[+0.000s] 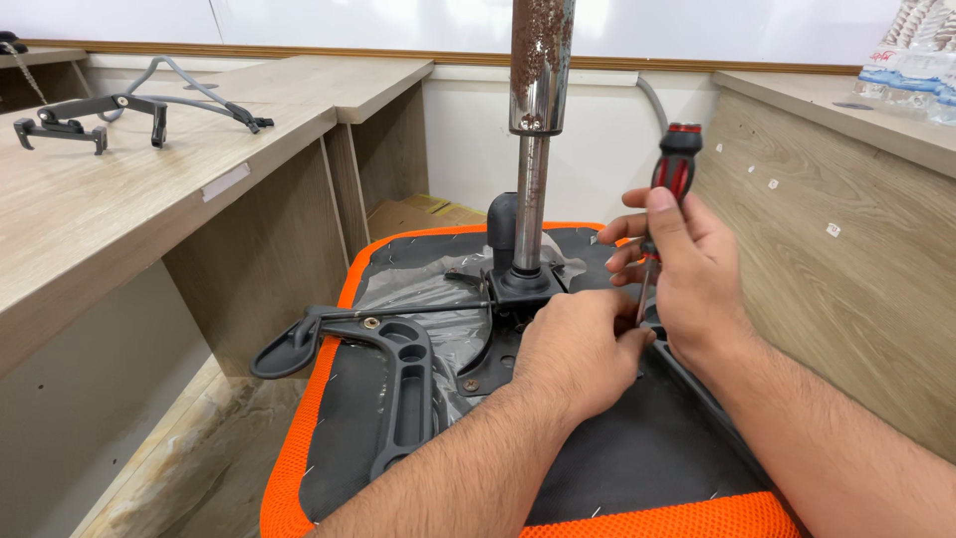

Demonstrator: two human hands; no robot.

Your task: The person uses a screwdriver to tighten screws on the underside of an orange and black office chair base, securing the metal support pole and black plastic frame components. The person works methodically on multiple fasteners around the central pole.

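An upturned office chair seat with orange mesh edging and a black underside lies in front of me. A rusty chrome gas cylinder stands up from its black mechanism plate. My right hand grips a red-and-black screwdriver, held upright with its tip down near the plate's right side. My left hand rests curled on the seat underside beside the screwdriver's shaft, fingers near the tip. Whether it pinches a screw is hidden. A black armrest bracket is bolted on the seat's left.
Wooden desks flank the seat on the left and right. Loose black chair parts lie on the left desk. Plastic water bottles stand at the far right. A cardboard piece lies on the floor behind.
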